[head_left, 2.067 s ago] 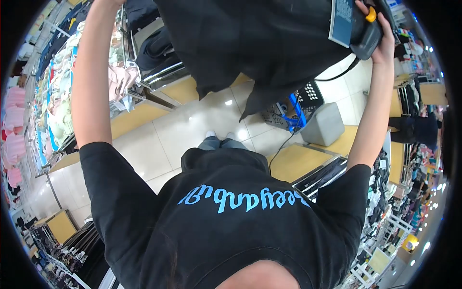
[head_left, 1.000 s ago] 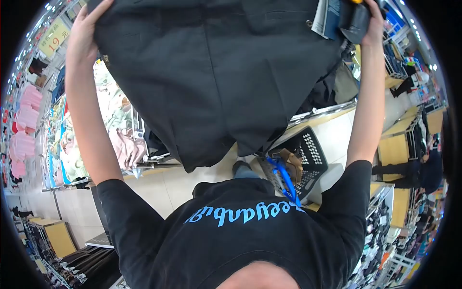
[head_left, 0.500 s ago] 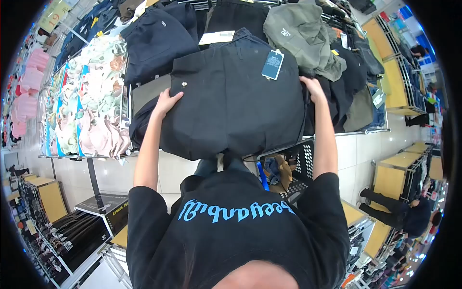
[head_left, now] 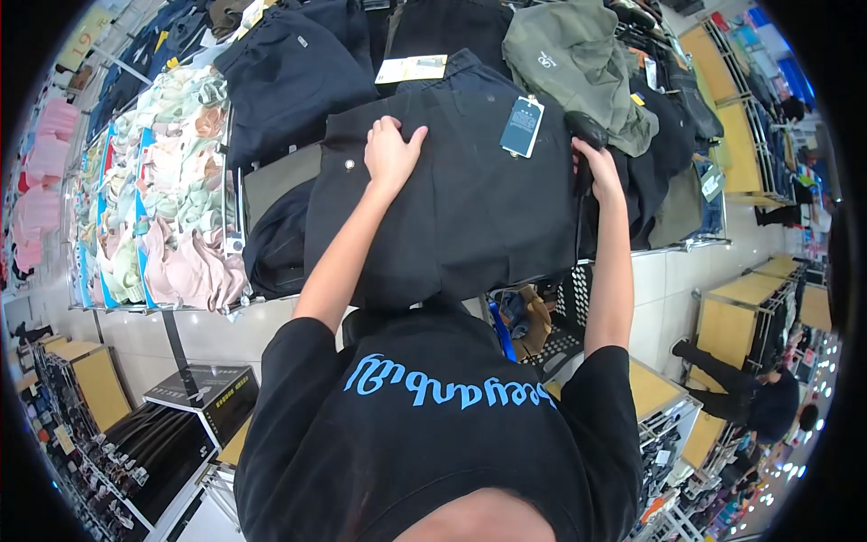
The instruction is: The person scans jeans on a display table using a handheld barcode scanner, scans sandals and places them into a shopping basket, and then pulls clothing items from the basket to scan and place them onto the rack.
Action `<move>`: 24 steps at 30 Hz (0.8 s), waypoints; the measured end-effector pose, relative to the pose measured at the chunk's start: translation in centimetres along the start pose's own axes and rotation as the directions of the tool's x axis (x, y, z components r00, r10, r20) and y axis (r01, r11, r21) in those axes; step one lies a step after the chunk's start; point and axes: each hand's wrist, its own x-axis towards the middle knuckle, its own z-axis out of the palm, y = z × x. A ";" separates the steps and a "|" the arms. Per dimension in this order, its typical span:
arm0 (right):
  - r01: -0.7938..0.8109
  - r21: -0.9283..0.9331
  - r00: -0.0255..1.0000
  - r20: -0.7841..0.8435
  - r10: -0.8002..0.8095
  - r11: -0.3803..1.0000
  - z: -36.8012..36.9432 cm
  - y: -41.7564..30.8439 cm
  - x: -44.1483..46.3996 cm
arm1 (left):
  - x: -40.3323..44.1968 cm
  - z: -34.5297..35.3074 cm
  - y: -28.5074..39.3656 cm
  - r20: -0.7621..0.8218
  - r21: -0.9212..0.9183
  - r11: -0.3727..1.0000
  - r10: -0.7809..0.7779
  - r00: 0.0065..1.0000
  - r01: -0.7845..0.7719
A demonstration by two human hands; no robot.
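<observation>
Black trousers [head_left: 470, 199] lie folded across the display in front of me, with a button at the left and a dark blue hang tag [head_left: 522, 126] at the upper right. My left hand [head_left: 393, 158] rests on their upper left part, thumb out and fingers apart. At their right edge, my right hand [head_left: 596, 167] is closed around a black handheld device [head_left: 587, 131] with a rounded, shiny head. Its exact kind is not clear. A thin dark line, perhaps a cord, hangs below that hand.
Navy trousers [head_left: 293, 77] and an olive green garment [head_left: 573, 72] lie beyond. Pale bras [head_left: 190, 181] hang in rows at the left. Below the display's edge is a black perforated basket [head_left: 571, 303] with a cardboard box [head_left: 533, 325]. Another person [head_left: 759, 397] is at the far right.
My left hand has moved from the trousers' left edge inward onto the cloth. The black device now shows in my right hand. The trousers' left side looks drawn in, and their lower edge has shifted.
</observation>
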 end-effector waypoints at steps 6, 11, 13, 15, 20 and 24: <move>-0.038 -0.035 0.999 0.011 0.038 0.999 -0.3 0.5 -0.4 | 2.2 1.6 0.0 0.047 0.035 0.999 -0.033 0.998 0.032; -0.030 -0.062 0.999 0.020 0.031 0.998 -0.1 0.3 -0.6 | 2.1 1.6 0.8 -0.024 0.022 0.995 0.095 0.995 -0.095; -0.035 -0.069 0.999 0.038 0.038 0.997 -0.2 0.6 -0.2 | 1.4 0.4 2.8 -0.089 -0.062 0.987 0.144 0.986 -0.149; -0.054 -0.086 0.996 0.070 0.060 0.995 -0.5 0.9 0.3 | 1.3 -0.2 4.5 -0.089 -0.116 0.974 0.185 0.979 -0.195; -0.042 -0.052 0.997 0.058 0.045 0.998 -0.6 1.2 0.5 | 2.1 1.8 4.4 0.015 -0.051 0.976 0.212 0.977 -0.211; -0.036 -0.033 0.997 0.073 0.039 0.999 -1.0 1.4 0.4 | 3.0 2.7 5.8 0.127 0.074 0.996 -0.053 0.990 0.044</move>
